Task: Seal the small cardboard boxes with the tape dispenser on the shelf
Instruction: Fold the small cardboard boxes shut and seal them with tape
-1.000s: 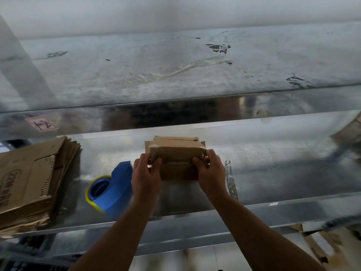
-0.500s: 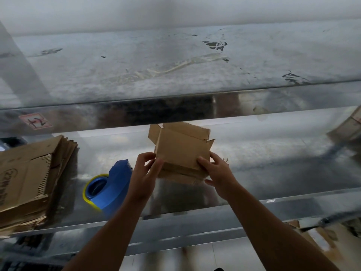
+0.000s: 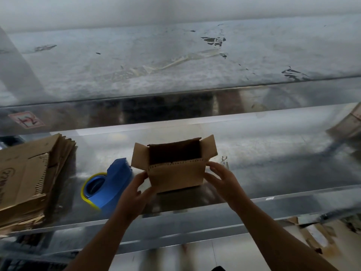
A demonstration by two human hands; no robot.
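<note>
Fingers (image 3: 214, 166) of my right hand (image 3: 224, 182) spread against the small cardboard box (image 3: 175, 177) on the shelf (image 3: 273, 173), my left hand (image 3: 134, 188) curls round its left edge, and the tape dispenser (image 3: 115, 178) sits just left of that hand

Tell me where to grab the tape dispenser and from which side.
Grip the tape dispenser round its blue body, behind the yellow-rimmed roll, coming from above with the left hand, which is nearest. It lies on the shelf just left of the box, body uppermost; the roll end points front-left, so the body is probably easiest to wrap.
</note>
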